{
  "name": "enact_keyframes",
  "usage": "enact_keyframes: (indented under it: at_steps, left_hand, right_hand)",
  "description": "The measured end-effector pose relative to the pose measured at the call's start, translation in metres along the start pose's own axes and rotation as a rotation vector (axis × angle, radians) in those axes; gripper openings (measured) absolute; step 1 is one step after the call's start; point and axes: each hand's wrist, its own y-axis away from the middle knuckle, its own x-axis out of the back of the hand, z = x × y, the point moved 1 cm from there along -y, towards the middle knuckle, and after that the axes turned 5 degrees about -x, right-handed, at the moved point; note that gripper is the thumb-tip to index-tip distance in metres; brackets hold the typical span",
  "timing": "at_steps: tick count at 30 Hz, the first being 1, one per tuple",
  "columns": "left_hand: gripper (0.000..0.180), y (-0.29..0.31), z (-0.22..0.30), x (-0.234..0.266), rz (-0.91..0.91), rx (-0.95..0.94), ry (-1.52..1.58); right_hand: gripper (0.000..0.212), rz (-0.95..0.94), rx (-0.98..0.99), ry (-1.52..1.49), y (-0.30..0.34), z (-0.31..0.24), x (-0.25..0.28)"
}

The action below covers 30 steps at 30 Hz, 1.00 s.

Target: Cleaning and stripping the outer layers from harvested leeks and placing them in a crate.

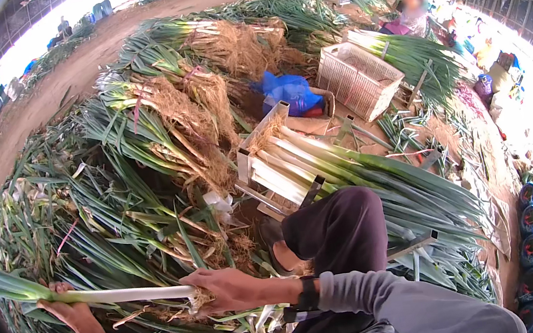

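**Leek Stretched Between Two Hands, Beside a Filled Rack**

The person holds a single leek (129, 294) level over the pile at lower left. The left hand (64, 307) is closed around it where the white shaft turns green; the right hand (222, 288) grips the root end, fingers curled about the stem beside a tuft of roots.

Just ahead of the person's bent knee stands a low rack (261, 132) with a board at its end and short upright posts. In it lie pale-stemmed leeks (281, 171), side by side, white ends toward the board, their green leaves spilling out well past the posts to the right.

Beyond the rack, a cream plastic crate (346, 86) with slotted walls sits tilted; its inside is too shadowed to read. Near it, a blue plastic bag (288, 91) lies crumpled in a shallow box (328, 102), and whatever else the box holds is hidden beneath. More leeks (421, 59) lie against the crate's far side.

To the left of the rack, bundles with shaggy brown roots (176, 111), some tied with reddish bands, rest on a broad heap of leeks (46, 196). Along the right edge runs a row of rounded blue objects (531, 219), their contents unclear.
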Motion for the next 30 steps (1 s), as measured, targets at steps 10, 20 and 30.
enact_keyframes:
  at_steps: [10, 20, 30]
  left_hand:
    - [0.036, -0.024, -0.004, 0.056, 0.051, 0.085, 0.080]
    - [0.028, -0.045, -0.011, 0.133, 0.105, 0.153, -0.160]
    - [0.042, -0.039, -0.026, 0.139, 0.092, 0.210, -0.365]
  right_hand:
    - [0.045, -0.184, -0.203, -0.947, -0.020, -0.030, -0.039]
    - [0.034, -0.146, 0.093, -0.515, -0.011, -0.029, -0.053]
    - [0.025, -0.062, 0.133, -0.281, 0.039, -0.061, -0.023]
